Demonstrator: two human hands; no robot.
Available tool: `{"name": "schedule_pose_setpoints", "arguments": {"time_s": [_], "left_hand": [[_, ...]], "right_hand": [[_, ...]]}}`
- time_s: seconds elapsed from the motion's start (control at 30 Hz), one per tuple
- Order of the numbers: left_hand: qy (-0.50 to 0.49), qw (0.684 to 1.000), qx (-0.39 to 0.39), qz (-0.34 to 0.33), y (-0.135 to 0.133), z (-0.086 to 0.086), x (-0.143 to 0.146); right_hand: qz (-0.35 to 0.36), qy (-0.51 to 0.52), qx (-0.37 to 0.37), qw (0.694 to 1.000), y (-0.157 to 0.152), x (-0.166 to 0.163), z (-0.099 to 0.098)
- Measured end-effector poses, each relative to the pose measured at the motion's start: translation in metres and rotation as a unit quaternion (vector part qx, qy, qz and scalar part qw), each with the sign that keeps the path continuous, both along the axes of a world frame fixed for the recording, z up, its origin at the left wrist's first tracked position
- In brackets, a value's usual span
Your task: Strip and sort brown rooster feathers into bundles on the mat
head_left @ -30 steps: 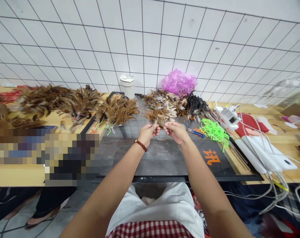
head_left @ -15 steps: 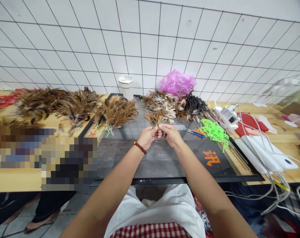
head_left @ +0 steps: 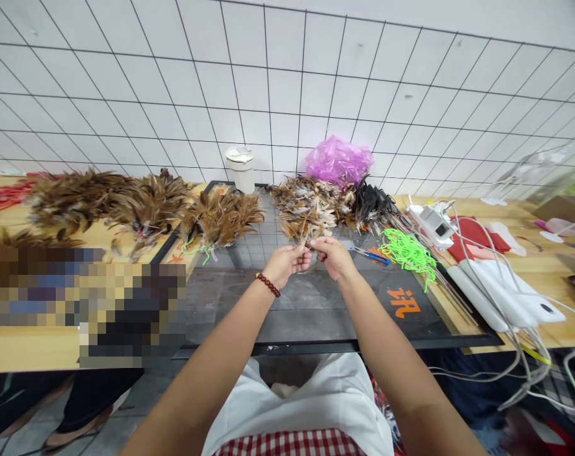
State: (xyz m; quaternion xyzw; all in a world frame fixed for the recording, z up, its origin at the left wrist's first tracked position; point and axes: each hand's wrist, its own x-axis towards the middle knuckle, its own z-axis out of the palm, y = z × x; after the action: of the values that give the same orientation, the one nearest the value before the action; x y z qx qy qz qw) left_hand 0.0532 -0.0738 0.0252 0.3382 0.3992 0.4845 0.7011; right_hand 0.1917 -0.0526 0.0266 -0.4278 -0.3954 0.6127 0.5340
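Note:
Over the dark glossy board point(head_left: 306, 323), my two hands meet at the fingertips. My left hand point(head_left: 286, 265), with a brown bead bracelet point(head_left: 267, 285) at its wrist, is closed with thumb against fingers. My right hand point(head_left: 334, 254) pinches just beside it. Small brown feathers point(head_left: 307, 241) show at the fingertips, partly hidden and hard to separate from the pile behind. That pile of mottled brown and cream feathers point(head_left: 306, 206) lies just past my hands. Blue-handled scissors point(head_left: 370, 255) rest right of my right hand, near a heap of bright green cord point(head_left: 408, 252).
Brown feather bundles point(head_left: 225, 215) lie to the left, beside a white lidded cup point(head_left: 240, 170). Behind the pile sit a pink plastic bag point(head_left: 339, 159) and black feathers point(head_left: 373, 204). A power strip point(head_left: 432, 223) and white cables point(head_left: 515, 278) crowd the right. A person's blurred area is at left.
The brown feather tuft that stood up from my fingertips no longer stands out against the pile. My right hand has shifted slightly and its fingertips sit a little apart from my left.

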Motion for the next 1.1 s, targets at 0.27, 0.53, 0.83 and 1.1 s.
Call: {"name": "schedule_pose_setpoints", "arguments": {"time_s": [0.27,0.53,0.83,1.1], "left_hand": [[-0.012,1.000,-0.004,-0.021,0.002,-0.005,-0.003],[-0.007,0.999,-0.008,-0.034,0.003,-0.004,-0.004],[0.007,0.997,0.032,0.065,0.003,-0.001,0.000],[-0.012,0.997,0.024,0.074,0.004,-0.002,0.001]], "right_hand": [[0.011,-0.014,-0.004,1.000,-0.001,-0.005,-0.003],[0.000,-0.074,0.079,0.994,-0.004,-0.009,-0.003],[0.084,-0.050,0.006,0.995,-0.005,-0.002,0.002],[0.026,-0.127,0.187,0.974,-0.004,-0.009,-0.005]]}}
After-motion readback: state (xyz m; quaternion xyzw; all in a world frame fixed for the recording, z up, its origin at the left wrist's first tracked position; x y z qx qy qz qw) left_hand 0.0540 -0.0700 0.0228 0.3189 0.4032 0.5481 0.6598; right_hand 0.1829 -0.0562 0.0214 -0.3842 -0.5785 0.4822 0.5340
